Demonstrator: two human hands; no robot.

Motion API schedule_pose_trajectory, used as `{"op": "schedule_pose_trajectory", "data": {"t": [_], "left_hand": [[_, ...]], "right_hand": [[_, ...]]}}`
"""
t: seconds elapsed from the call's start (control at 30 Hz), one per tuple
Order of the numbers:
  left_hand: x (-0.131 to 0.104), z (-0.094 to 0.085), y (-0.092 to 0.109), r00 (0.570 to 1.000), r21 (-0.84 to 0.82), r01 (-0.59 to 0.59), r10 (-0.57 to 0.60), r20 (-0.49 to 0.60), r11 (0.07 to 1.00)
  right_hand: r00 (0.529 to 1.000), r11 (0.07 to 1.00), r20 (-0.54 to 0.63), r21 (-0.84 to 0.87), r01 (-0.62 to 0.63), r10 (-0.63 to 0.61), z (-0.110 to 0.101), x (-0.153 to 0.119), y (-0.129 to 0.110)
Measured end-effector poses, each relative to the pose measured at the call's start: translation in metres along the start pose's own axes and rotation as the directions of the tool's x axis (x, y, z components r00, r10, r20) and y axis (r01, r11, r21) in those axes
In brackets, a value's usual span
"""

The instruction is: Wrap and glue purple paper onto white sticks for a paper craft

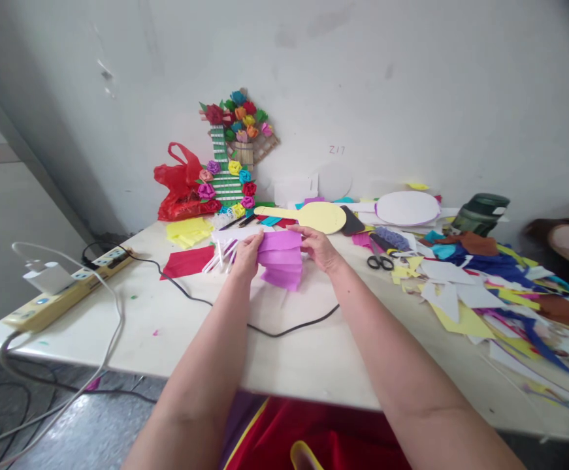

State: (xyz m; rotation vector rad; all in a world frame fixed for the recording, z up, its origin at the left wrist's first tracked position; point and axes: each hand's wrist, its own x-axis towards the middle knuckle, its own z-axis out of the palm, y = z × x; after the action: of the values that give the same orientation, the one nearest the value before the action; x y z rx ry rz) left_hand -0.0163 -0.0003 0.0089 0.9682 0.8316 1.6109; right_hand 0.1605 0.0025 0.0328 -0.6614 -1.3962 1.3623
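Between my two hands a strip of purple crepe paper (280,260) hangs above the table, with folds running across it. My left hand (247,253) pinches its left edge. At its upper right edge my right hand (317,247) grips it between thumb and fingers. White sticks (219,256) lie just left of my left hand, beside a piece of red crepe paper (189,262). Behind my hands rests a pale yellow paddle-shaped cutout (321,217). Black-handled scissors (380,261) lie to the right of my right hand.
A black cable (274,335) crosses the table in front of me from a power strip (68,287) at the left. Paper scraps (460,294) cover the right side. At the back stand a paper-flower decoration (228,179), a red plastic bag (181,186) and a dark green bottle (483,214).
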Motion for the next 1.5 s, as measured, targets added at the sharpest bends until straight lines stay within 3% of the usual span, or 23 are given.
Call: {"op": "schedule_pose_trajectory", "data": {"t": [0.23, 0.43, 0.6, 0.97, 1.17, 1.33, 1.4, 1.5], "left_hand": [[0.005, -0.005, -0.007, 0.999, 0.005, -0.008, 0.008, -0.032, 1.0], [0.005, -0.006, -0.009, 0.997, 0.14, 0.004, 0.008, -0.08, 0.99], [0.007, -0.009, -0.011, 0.997, 0.157, -0.004, 0.017, -0.078, 0.988], [0.006, -0.008, -0.01, 0.993, 0.155, 0.049, -0.031, -0.118, 0.987], [0.005, -0.008, -0.009, 0.995, 0.19, 0.082, -0.068, -0.078, 0.978], [0.004, -0.009, -0.007, 0.983, 0.2, 0.165, -0.145, -0.112, 0.966], [0.002, -0.007, -0.005, 0.981, 0.203, 0.195, -0.185, -0.065, 0.96], [-0.004, -0.003, 0.0, 0.967, 0.257, 0.203, -0.235, 0.1, 0.945]], "right_hand": [[0.999, 0.999, 0.032, -0.037, -0.004, 0.005, 0.001, -0.001, 0.004], [0.998, 0.999, 0.062, 0.04, -0.023, 0.021, -0.002, -0.001, 0.013], [0.999, 1.0, 0.042, -0.013, -0.023, 0.023, -0.005, -0.001, 0.019], [0.993, 0.989, 0.118, -0.145, 0.042, -0.025, -0.004, 0.001, 0.022], [0.983, 0.953, -0.015, -0.246, 0.176, -0.185, -0.003, 0.008, 0.031], [0.976, 0.979, -0.201, -0.201, 0.046, -0.087, -0.002, 0.011, 0.031], [0.966, 0.982, -0.239, -0.183, 0.053, -0.097, -0.002, 0.011, 0.028], [0.939, 0.973, -0.313, -0.217, 0.074, -0.141, -0.003, 0.012, 0.024]]}}
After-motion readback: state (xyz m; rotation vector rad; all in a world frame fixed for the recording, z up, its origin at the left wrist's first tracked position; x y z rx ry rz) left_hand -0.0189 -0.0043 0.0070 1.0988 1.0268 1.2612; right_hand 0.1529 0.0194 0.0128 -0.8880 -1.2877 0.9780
